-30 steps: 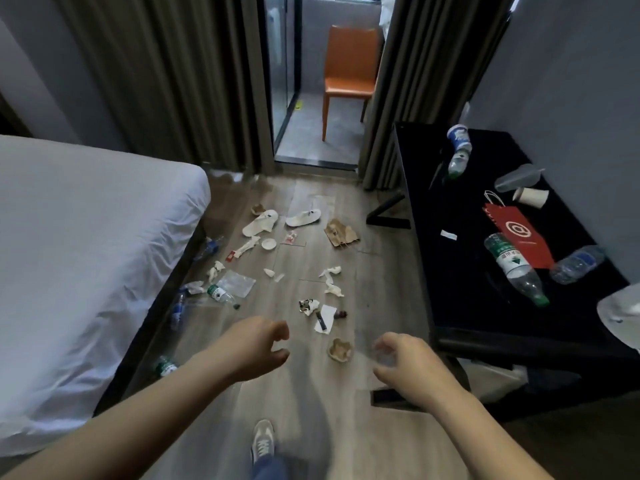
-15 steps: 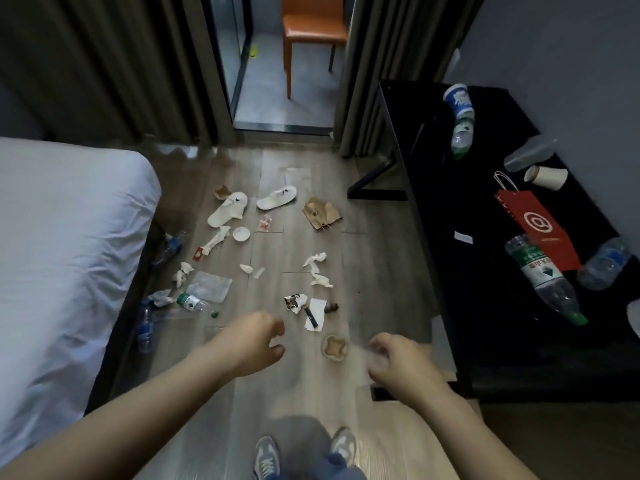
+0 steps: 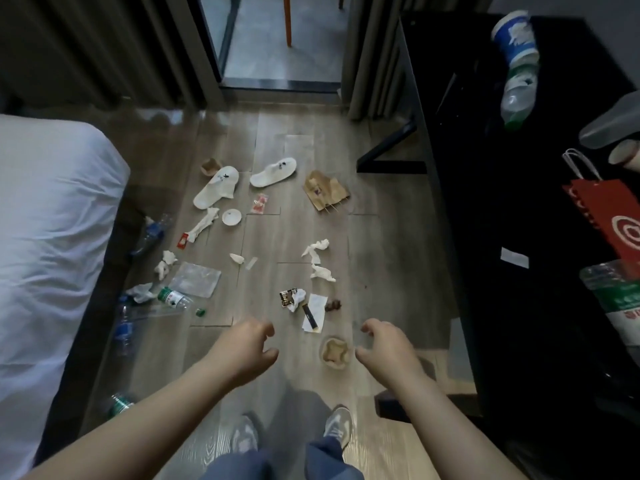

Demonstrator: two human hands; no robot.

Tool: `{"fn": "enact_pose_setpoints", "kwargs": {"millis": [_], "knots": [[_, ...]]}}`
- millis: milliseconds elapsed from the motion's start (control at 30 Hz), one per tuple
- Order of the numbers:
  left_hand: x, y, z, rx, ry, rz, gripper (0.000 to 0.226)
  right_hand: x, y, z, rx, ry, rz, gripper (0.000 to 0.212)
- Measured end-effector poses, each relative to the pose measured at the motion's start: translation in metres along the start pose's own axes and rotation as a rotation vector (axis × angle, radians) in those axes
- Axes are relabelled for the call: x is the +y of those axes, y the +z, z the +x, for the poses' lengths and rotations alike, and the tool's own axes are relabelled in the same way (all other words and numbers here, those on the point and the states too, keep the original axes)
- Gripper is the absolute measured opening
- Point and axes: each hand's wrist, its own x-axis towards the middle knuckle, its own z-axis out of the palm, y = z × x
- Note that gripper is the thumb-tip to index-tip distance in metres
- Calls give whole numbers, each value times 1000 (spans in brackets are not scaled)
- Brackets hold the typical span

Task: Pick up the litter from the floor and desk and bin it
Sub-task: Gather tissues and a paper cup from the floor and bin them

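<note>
You stand in a bedroom, seemingly a hotel room. A bed (image 3: pixel 52 237) with white sheets fills your left and a dark desk (image 3: pixel 485 209) runs along the right wall. Thin white slippers (image 3: pixel 216 187) lie on the wood-plank floor (image 3: pixel 388 258). Heavy curtains (image 3: pixel 86 46) frame a glass door (image 3: pixel 277 57) ahead, with an orange chair (image 3: pixel 287 19) beyond.

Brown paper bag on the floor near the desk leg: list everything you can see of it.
The brown paper bag lies flat and crumpled on the wood floor, creased, with a small dark mark near its middle. Thin wooden skewers poke out from its near edge. It sits between the white slipper and the black desk leg, apart from both. Only the floor and the skewers touch it.
</note>
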Motion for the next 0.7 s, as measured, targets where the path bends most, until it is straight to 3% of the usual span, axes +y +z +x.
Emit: {"fn": "enact_pose_setpoints", "kwargs": {"millis": [400, 700], "knots": [[-66, 192, 220, -105, 23, 33, 38, 122, 164, 202, 7, 102, -54, 57], [-132, 352, 335, -92, 82, 62, 34, 198, 304, 327, -17, -42, -208, 59]]}}
